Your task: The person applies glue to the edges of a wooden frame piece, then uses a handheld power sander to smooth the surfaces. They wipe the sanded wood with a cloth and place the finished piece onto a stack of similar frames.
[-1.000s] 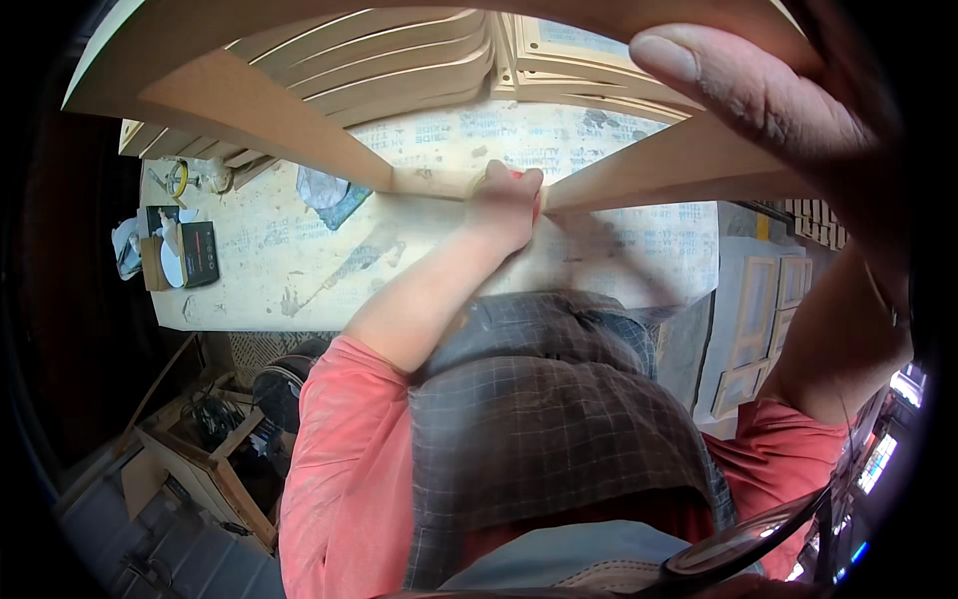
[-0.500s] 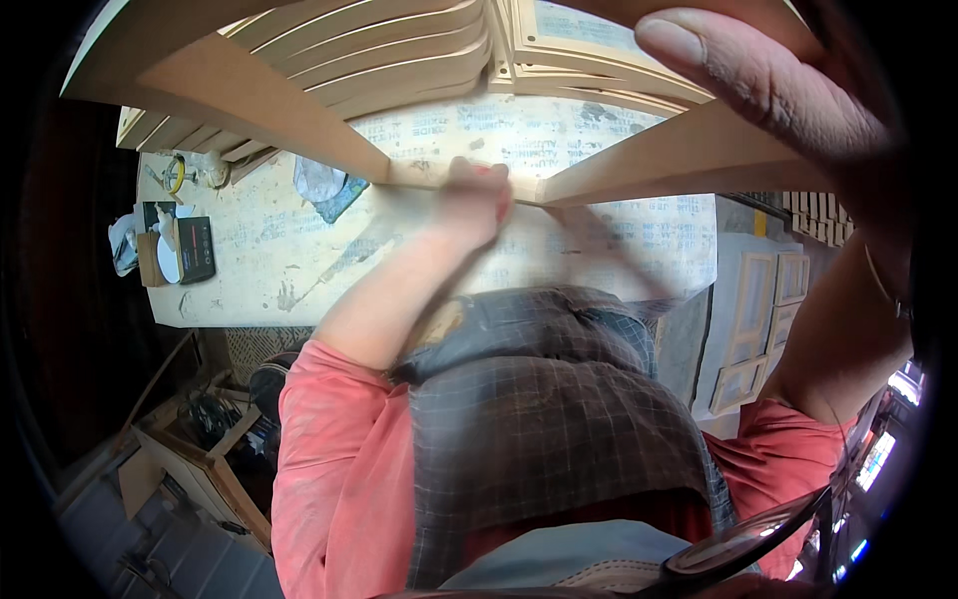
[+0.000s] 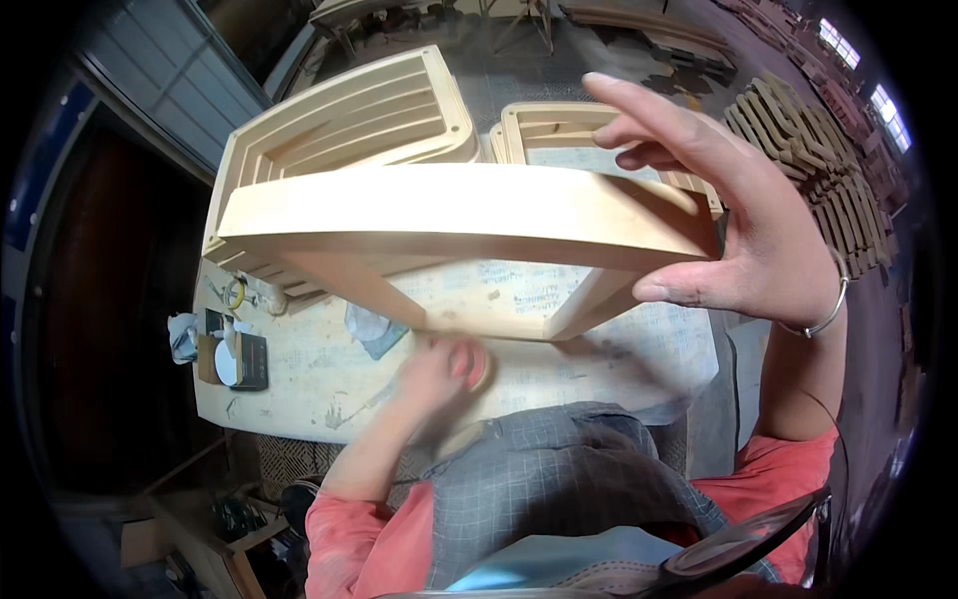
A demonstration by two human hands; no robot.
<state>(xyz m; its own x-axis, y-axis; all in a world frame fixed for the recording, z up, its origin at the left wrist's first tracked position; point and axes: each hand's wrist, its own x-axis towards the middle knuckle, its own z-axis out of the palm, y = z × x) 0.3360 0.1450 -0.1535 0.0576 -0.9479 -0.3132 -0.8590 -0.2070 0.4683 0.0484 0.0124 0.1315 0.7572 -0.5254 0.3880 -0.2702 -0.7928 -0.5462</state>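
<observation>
A pale wooden frame stands upright on the table, its broad top rail toward me and its lower rail on the tabletop. Around its upper right corner my right hand is spread, thumb and fingers wide apart; whether it touches the wood I cannot tell. My left hand, smeared by motion, is low on the near side of the frame, just in front of the bottom rail. Its fingers are closed on a small reddish pad, like a sanding pad, mostly hidden by the hand.
Stacked wooden frames stand behind on the left, with more frames beside them. On the table are a blue-grey cloth, a yellow tape roll and a dark box. Curved wooden parts are piled at far right.
My view has tilted up, showing the frame's top rail and the workshop beyond. My left hand has come off the bottom rail toward me. My right hand's fingers now show, spread.
</observation>
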